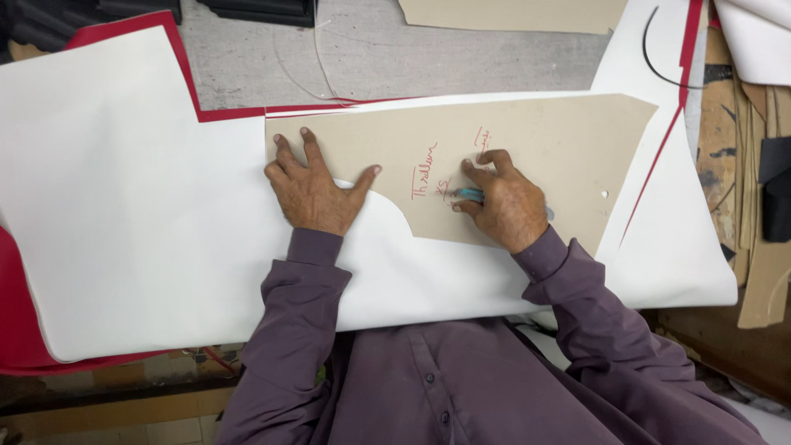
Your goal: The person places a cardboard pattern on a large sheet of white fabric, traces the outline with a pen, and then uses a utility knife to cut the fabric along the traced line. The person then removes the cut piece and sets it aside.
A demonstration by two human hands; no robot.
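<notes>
Cardboard pattern [527,156] lies flat on white sheet [140,206] on worktop; we judge it light, stiff. Left hand [311,191] presses it, grip open; right hand [507,206] pinches pen [468,194].

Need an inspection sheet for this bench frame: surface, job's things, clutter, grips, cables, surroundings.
Surface: grey tabletop, mostly covered by sheets.
Job's things: tan cardboard pattern piece with red handwriting, lying on a white fabric sheet over red fabric.
Clutter: brown card offcuts at right.
Grips: left hand flat on the pattern's edge; right hand gripping a light-blue pen, tip on the pattern.
Cables: thin black cord, thin pale thread.
Surroundings: dark stacked material at top.
</notes>
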